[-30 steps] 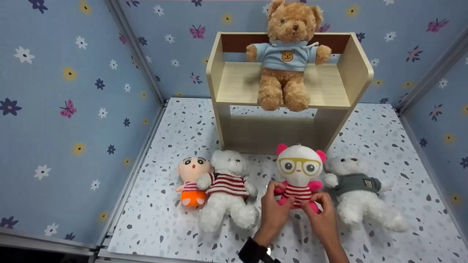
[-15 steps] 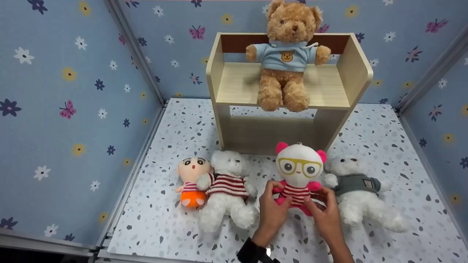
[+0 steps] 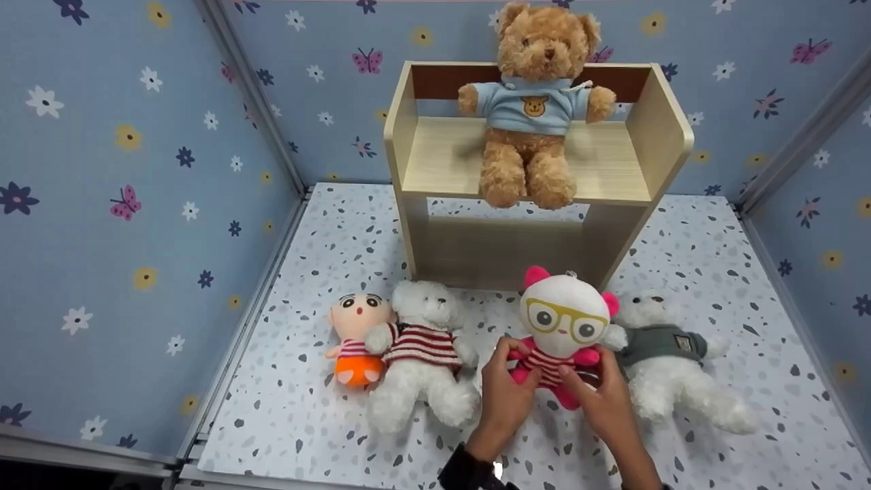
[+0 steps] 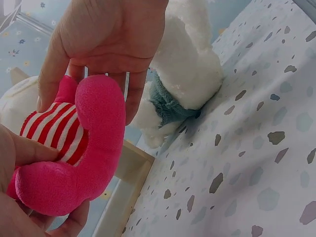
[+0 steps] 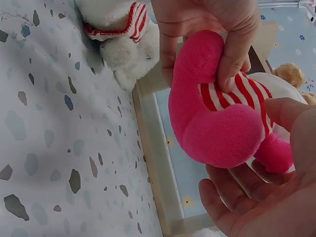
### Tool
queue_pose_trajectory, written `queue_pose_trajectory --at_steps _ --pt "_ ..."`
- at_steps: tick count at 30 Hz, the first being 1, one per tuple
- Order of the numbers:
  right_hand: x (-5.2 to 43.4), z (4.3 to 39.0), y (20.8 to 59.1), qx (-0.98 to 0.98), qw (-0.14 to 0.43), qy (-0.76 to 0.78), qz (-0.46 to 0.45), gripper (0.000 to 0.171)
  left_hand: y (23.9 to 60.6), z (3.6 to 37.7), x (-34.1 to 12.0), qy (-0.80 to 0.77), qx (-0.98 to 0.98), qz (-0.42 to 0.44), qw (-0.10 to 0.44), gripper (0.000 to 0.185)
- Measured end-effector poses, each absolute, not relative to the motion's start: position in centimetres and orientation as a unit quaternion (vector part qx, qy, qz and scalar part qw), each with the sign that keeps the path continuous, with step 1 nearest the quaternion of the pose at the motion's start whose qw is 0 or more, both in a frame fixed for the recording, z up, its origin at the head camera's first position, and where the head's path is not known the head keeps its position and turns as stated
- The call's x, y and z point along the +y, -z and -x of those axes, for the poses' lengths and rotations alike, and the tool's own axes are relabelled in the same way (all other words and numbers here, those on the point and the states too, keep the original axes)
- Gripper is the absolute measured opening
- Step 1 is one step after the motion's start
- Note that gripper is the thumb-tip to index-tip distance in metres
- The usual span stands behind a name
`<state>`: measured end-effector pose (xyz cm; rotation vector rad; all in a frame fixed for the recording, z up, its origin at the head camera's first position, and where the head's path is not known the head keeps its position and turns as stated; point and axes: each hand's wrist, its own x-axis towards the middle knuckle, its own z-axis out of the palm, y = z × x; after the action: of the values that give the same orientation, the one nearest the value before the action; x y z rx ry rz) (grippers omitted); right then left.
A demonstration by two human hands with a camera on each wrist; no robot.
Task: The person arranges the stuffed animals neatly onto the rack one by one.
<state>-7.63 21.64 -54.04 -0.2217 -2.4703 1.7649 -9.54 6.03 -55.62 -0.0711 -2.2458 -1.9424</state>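
Note:
A small plush bear [image 3: 566, 314] with a white head, pink ears and yellow glasses is tilted, its head leaning right. It wears a red-and-white striped shirt. My left hand [image 3: 505, 401] pinches one side of its body, thumb on the shirt front and fingers behind. On the other side, my right hand [image 3: 605, 408] has its thumb on the shirt and its fingers behind the body. The pink legs [image 4: 101, 133] stand out in the left wrist view. Seen by the right wrist camera, the right hand's thumb [image 5: 284, 111] touches the shirt.
A brown teddy bear [image 3: 531, 163] in a blue hoodie sits on the wooden shelf [image 3: 442, 153]. Left lie a white bear in a striped sweater [image 3: 422, 347] and a doll with orange shorts [image 3: 358, 369]. A white bear in green [image 3: 656, 344] lies close to the right hand.
The plush bear's head has tipped and shifted to the right, and its legs have swung slightly left. Both hands stay on it, with the right fingers shifting a little. The other toys stay put.

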Motion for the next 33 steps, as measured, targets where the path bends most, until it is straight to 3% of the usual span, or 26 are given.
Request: queue_pose_trajectory --at_steps 9,15,22,33 --pt "21.5 7.9 53.5 -0.829 0.062 -0.552 0.065 0.051 55.5 9.6 6.0 0.662 -0.744 0.030 0.083 0.040" --pt "21.5 8.3 53.2 -0.833 0.031 -0.546 0.081 0.057 55.1 9.6 6.0 0.693 -0.717 0.036 0.070 0.038" --pt "21.2 8.6 52.9 -0.835 0.005 -0.542 0.095 0.064 54.6 9.7 5.8 0.662 -0.742 0.046 0.093 0.034" --pt "20.4 8.6 52.6 -0.844 0.045 -0.527 0.092 0.055 54.2 9.7 5.6 0.685 -0.723 0.049 0.081 0.034"
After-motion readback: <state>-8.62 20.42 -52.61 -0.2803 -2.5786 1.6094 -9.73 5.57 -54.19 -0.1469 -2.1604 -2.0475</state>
